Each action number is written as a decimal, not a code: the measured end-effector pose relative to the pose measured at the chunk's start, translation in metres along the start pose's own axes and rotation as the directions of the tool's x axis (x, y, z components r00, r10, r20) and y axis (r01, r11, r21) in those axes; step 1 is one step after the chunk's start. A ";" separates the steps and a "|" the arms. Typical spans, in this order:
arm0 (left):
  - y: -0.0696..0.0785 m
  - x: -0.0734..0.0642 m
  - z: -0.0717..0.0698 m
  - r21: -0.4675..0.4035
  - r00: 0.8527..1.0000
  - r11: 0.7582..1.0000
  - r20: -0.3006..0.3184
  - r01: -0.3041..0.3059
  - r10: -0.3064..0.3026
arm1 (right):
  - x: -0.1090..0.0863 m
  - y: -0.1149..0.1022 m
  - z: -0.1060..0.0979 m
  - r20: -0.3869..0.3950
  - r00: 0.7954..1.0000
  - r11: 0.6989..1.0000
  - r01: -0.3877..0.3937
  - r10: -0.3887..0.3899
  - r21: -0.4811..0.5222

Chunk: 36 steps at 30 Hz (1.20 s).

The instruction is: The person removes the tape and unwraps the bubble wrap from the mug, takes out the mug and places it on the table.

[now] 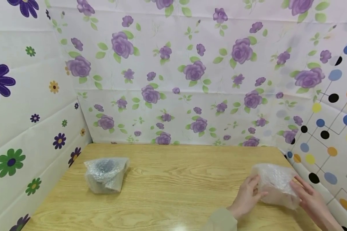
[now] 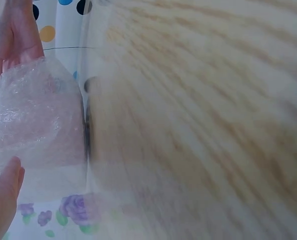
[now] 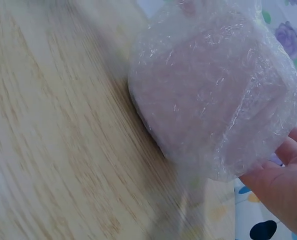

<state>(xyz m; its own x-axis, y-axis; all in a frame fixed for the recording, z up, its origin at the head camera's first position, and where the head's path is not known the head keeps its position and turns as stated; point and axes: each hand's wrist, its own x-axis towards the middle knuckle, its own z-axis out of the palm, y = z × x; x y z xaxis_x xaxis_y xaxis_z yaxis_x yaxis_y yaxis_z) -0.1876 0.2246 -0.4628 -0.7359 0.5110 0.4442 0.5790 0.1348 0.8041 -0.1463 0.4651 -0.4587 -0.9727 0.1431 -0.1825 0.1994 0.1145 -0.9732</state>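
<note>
A bubble-wrapped package (image 1: 277, 186), with something pale pink showing through the plastic, is at the right side of the wooden table. My left hand (image 1: 247, 195) grips its left side, thumb in front and fingers behind. On the opposite side my right hand (image 1: 310, 199) holds it, fingers along the upper right edge. The left wrist view shows the clear wrap (image 2: 38, 115) between both hands, close to the tabletop. In the right wrist view the wrapped bundle (image 3: 213, 100) looks bulky and rounded, its lower edge right at the wood.
Another bubble-wrapped package (image 1: 105, 184), with a dark round shape in its top, stands on the left of the table (image 1: 176, 179). A purple-rose sheet (image 1: 179, 80) hangs behind. Flowered cloth (image 1: 26, 128) borders the left, dotted cloth (image 1: 335, 128) the right.
</note>
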 end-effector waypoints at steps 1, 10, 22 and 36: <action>-0.001 -0.001 -0.001 0.015 1.000 1.000 -0.010 -0.017 0.017 | 0.000 0.000 0.002 -0.001 1.000 1.000 0.014 -0.014 0.026; -0.005 -0.006 -0.019 0.007 0.997 0.999 -0.075 -0.035 0.035 | 0.002 0.000 0.020 0.035 0.995 0.995 0.097 -0.098 0.026; -0.013 -0.012 -0.040 -0.026 0.986 0.999 -0.165 -0.033 0.028 | 0.011 -0.009 0.050 0.052 0.971 0.967 0.225 -0.233 0.122; -0.025 -0.017 -0.065 0.009 0.958 0.996 -0.273 -0.092 0.091 | 0.010 -0.029 0.092 0.021 0.971 0.968 0.234 -0.237 0.088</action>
<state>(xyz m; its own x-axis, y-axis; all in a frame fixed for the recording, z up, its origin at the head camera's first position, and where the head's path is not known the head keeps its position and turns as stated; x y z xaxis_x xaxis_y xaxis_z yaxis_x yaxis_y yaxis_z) -0.2118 0.1573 -0.4649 -0.7481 0.2697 0.6063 0.6472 0.0947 0.7565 -0.1727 0.3724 -0.4456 -0.9946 0.0912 0.0500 -0.0448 0.0580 -0.9973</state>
